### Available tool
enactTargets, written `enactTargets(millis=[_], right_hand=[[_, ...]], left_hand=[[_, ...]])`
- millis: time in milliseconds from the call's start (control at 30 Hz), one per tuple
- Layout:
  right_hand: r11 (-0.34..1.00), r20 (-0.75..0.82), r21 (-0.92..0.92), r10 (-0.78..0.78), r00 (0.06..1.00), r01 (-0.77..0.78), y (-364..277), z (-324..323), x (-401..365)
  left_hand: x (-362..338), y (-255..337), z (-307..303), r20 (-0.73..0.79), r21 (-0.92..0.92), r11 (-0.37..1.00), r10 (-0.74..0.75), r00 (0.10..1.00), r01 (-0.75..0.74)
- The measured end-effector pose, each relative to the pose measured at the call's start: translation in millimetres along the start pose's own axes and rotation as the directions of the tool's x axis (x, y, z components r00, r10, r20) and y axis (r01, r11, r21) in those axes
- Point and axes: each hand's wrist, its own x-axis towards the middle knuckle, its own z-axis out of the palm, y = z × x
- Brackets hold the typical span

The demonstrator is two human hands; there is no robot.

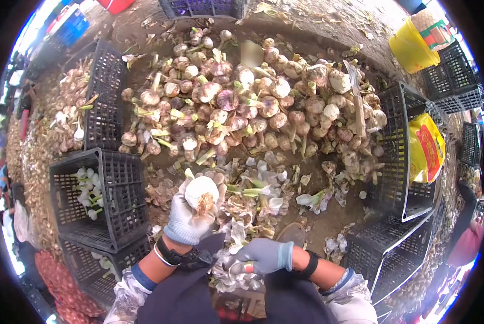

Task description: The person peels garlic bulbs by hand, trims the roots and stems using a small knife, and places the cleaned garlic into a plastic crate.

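My left hand (pixel 183 222), in a pale work glove, is closed around a peeled white garlic bulb (pixel 201 192) with its brown roots turned toward me. My right hand (pixel 262 256), in a grey glove, is curled shut over my lap. A small reddish bit shows at its fingers, but what it grips is hidden. Beyond both hands spreads a heap of unpeeled garlic bulbs (pixel 236 102) with cut stems. Loose papery garlic skins (pixel 253 200) cover the ground between the heap and my knees.
Black plastic crates stand left (pixel 128 194) and right (pixel 394 135); the left one holds white bulbs. A knife (pixel 358 110) with a wooden handle lies on the heap's right side. A yellow bucket (pixel 409 51) stands at upper right, and a red mesh sack (pixel 64 281) sits lower left.
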Motion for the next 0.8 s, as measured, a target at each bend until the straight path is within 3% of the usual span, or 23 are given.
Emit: enactTargets(millis=[33,67,100,133,167,233,267,300,367,467,500,533,600,633,667,767,800], right_hand=[[0.978,0.029,-0.177,0.121,0.992,-0.114,-2,-7,-1],[0.895,-0.083,-0.328,0.290,0.953,-0.302,-8,-14,-1],[0.943,-0.391,-0.204,0.169,0.905,-0.264,8,-6,0],[0.983,-0.567,-0.035,0.127,0.814,-0.178,7,-10,3],[0.993,-0.722,0.108,0.115,0.682,-0.052,5,-13,8],[0.995,-0.839,0.010,-0.044,0.543,0.097,13,-11,28],[0.849,-0.785,0.411,0.144,0.603,0.332,8,-10,31],[0.846,-0.728,0.493,0.273,0.629,0.204,0,-17,24],[0.867,-0.784,0.399,0.152,0.602,0.300,7,-22,16],[0.966,-0.785,-0.118,-0.233,0.574,0.231,8,-50,-10],[0.974,-0.732,-0.143,-0.225,0.643,0.178,-2,-59,-17],[0.963,-0.699,-0.218,-0.269,0.662,0.160,-7,-63,-20],[0.911,-0.603,-0.388,-0.367,0.708,0.141,-13,-70,-20],[0.870,-0.544,-0.476,-0.408,0.733,0.131,-14,-73,-20],[0.821,-0.484,-0.557,-0.441,0.755,0.122,-14,-74,-21],[0.751,-0.512,-0.659,-0.479,0.713,0.032,-8,-64,-27],[0.723,-0.548,-0.691,-0.520,0.655,-0.003,-10,-62,-26]], left_hand=[[1,-2,0,-0.084,0.094,0.994,0.068,0.994,-0.060],[2,-7,1,-0.159,0.189,0.976,0.137,0.978,-0.106],[4,-13,4,-0.224,0.285,0.948,0.210,0.952,-0.142],[6,-13,-1,-0.134,0.341,0.937,0.135,0.982,-0.082],[5,-20,-3,-0.099,0.388,0.913,0.173,0.980,-0.122],[-1,-38,10,-0.026,0.479,0.854,0.244,0.969,-0.202],[0,-43,6,0.135,0.619,0.723,0.287,0.948,-0.307],[1,-47,8,0.236,0.743,0.544,0.334,0.912,-0.391],[-6,-26,0,0.184,0.828,0.505,0.165,0.969,-0.244],[-11,-6,40,0.192,0.813,0.576,-0.125,0.973,-0.087],[-16,-5,51,0.102,0.918,0.394,-0.130,0.986,-0.043],[-16,-5,46,0.004,0.933,0.360,-0.075,0.997,0.023],[-11,-3,44,-0.053,0.982,-0.188,-0.279,0.959,0.000],[-7,-2,41,-0.129,0.892,-0.449,-0.357,0.925,-0.048],[-3,-3,31,-0.096,0.868,-0.485,-0.368,0.925,-0.103],[-6,-16,23,0.095,0.938,-0.301,-0.256,0.962,-0.172],[-9,-23,26,0.140,0.969,-0.174,-0.204,0.969,-0.177]])
